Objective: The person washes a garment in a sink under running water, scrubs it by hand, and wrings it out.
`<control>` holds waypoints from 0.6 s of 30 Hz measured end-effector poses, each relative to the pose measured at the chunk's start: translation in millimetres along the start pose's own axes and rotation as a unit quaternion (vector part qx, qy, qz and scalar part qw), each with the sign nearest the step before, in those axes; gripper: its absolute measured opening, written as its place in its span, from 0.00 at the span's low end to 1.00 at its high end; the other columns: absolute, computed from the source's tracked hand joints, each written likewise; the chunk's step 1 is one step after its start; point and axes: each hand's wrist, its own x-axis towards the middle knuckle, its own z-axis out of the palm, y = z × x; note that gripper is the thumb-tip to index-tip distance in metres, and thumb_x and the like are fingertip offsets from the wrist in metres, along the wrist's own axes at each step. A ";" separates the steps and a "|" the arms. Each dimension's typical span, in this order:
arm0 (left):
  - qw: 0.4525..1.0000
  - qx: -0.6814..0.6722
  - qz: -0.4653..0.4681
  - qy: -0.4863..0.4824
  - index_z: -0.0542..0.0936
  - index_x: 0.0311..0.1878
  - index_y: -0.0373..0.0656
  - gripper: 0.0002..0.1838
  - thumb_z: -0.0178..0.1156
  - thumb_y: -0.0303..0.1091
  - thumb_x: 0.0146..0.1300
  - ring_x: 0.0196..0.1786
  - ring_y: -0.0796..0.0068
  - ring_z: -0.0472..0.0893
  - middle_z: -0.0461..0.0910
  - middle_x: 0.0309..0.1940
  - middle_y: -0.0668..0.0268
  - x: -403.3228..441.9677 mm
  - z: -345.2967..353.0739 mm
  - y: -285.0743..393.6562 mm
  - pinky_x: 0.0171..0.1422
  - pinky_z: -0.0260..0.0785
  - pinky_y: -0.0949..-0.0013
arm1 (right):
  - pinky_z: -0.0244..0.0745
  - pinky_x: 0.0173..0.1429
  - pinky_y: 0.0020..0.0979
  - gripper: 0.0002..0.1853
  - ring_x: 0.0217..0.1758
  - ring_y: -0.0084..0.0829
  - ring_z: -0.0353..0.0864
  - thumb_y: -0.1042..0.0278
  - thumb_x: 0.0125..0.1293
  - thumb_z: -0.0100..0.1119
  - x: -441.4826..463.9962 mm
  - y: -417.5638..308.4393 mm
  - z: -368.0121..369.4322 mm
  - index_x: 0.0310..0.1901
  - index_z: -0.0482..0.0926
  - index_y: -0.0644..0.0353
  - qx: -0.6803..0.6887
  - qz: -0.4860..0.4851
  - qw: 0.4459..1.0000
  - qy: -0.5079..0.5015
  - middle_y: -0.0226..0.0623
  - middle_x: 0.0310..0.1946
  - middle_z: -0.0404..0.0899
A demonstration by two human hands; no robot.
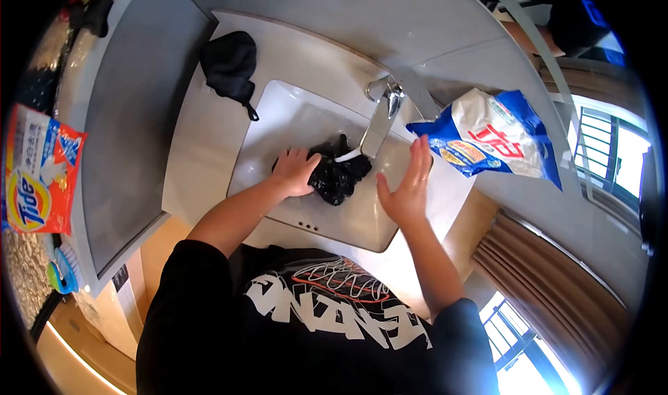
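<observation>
A wet, bunched black cloth (339, 179) lies in the white sink basin (278, 106), under a white stream of water from the tap (379, 120). My left hand (297, 172) is on the cloth's left part, its fingers curled down over the fabric and their tips hidden. Raised over the basin's right side, my right hand (407, 190) is open, thumb apart from the stretched fingers, with nothing in it. Its fingertips come near a blue and white detergent bag (490, 134) at the right of the tap.
A black cloth pouch (229, 65) with a loop lies on the counter (198, 141) at upper left. Farther left are an orange Tide packet (45, 172) and a blue-green brush (64, 270). A mirror (550, 68) and a brown curtain (557, 277) are at right.
</observation>
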 end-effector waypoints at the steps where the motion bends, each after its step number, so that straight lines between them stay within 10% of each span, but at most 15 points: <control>1: 0.999 0.023 -0.022 -0.020 0.68 0.67 0.50 0.44 0.76 0.48 0.45 0.72 0.49 0.59 0.64 0.66 0.53 -4.3 -5.9 6.0 0.71 0.49 0.35 | 0.63 0.71 0.48 0.49 0.73 0.59 0.59 0.66 0.51 0.71 13.3 -6.1 -10.6 0.73 0.54 0.63 0.002 -0.029 0.999 0.026 0.53 0.75 0.52; 11: 0.995 0.090 0.019 -0.036 0.70 0.66 0.53 0.44 0.77 0.46 0.44 0.78 0.45 0.51 0.50 0.78 0.58 -7.2 -19.1 20.9 0.70 0.52 0.30 | 0.76 0.57 0.43 0.41 0.61 0.53 0.75 0.65 0.54 0.69 40.7 -38.2 -44.5 0.70 0.60 0.62 -0.046 0.033 0.997 -0.046 0.45 0.70 0.62; 14: 0.992 0.109 0.044 -0.049 0.73 0.64 0.54 0.36 0.73 0.41 0.48 0.74 0.49 0.59 0.62 0.73 0.59 4.1 -10.4 20.2 0.67 0.56 0.31 | 0.74 0.60 0.46 0.41 0.60 0.54 0.75 0.65 0.56 0.68 -1.1 -4.1 -22.9 0.70 0.61 0.57 -0.065 -0.163 0.983 0.048 0.47 0.69 0.63; 18: 0.987 0.068 0.127 -0.067 0.76 0.54 0.51 0.25 0.66 0.33 0.50 0.64 0.55 0.71 0.76 0.56 0.63 23.6 13.2 13.7 0.64 0.63 0.41 | 0.66 0.67 0.51 0.49 0.70 0.56 0.64 0.55 0.46 0.77 -43.6 -2.0 35.3 0.71 0.62 0.53 -0.036 -0.030 0.978 -0.205 0.51 0.73 0.56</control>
